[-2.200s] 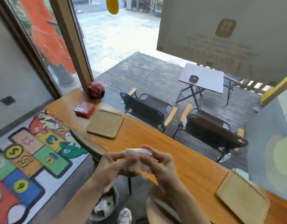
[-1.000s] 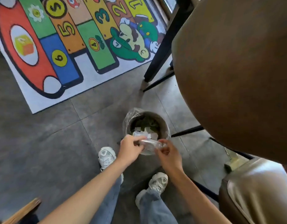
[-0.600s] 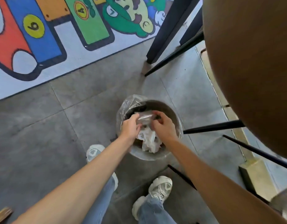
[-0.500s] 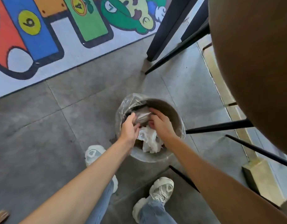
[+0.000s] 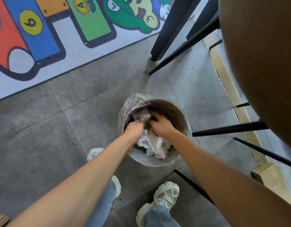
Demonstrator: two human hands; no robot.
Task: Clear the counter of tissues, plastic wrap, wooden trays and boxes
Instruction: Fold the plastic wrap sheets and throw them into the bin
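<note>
**A:** Looking straight down into a round bin (image 5: 177,112) lined with a clear bag (image 5: 125,108), on grey floor tiles. Left hand (image 5: 134,129) and right hand (image 5: 162,124) both dipped past the rim, side by side, nearly touching.

**B:** Holding anything?

**A:** Yep, a crumpled wad of plastic wrap (image 5: 141,114) just beyond the knuckles, at the far side of the bin. Left fingers curled down onto its near edge. Right fingers half spread, pressing against its right side. Can't say for sure whether gripped or just pushed on, honestly.

**B:** And the tissues?

**A:** Bunched-up white tissues (image 5: 152,145) right under both wrists, on the near side of the bin, already inside. Bits of something green between the hands, too small to make out.

**B:** Anything else around?

**A:** Bright numbered play mat (image 5: 43,30) way off beyond the left hand. Black furniture legs (image 5: 171,27) beyond the right hand, plus a big brown rounded surface (image 5: 264,63) looming to the right. Two pale sneakers (image 5: 166,195) and blue jeans (image 5: 102,202) back under the forearms.
</note>
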